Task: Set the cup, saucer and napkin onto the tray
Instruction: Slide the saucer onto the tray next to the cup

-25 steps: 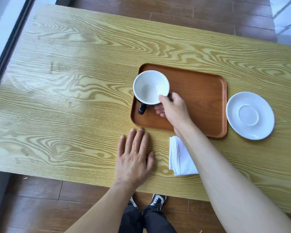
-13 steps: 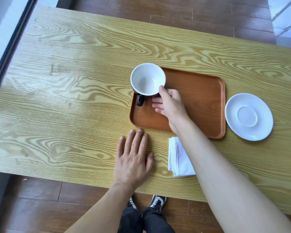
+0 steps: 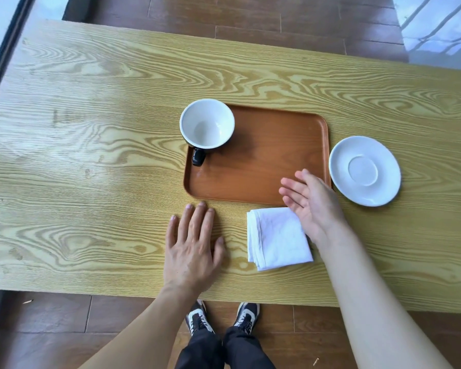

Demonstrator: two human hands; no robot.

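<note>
The right hand (image 3: 313, 202) has let go of the cup (image 3: 207, 124) and drawn back to the tray's near right corner, fingers loosely spread, holding nothing. On the wood-grain table (image 3: 91, 155), the brown tray (image 3: 272, 161) carries the cup in its far left corner, black handle toward the person. The left hand (image 3: 193, 246) lies flat on the table, fingers extended. The white saucer (image 3: 364, 170) sits right of the tray; the folded napkin (image 3: 277, 238) lies just below it.

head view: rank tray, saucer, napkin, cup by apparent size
1. wooden tray, clearly largest.
2. white saucer.
3. folded white napkin, close to the saucer; it lies nearer the camera, so this order is unsure.
4. cup, smallest.
</note>
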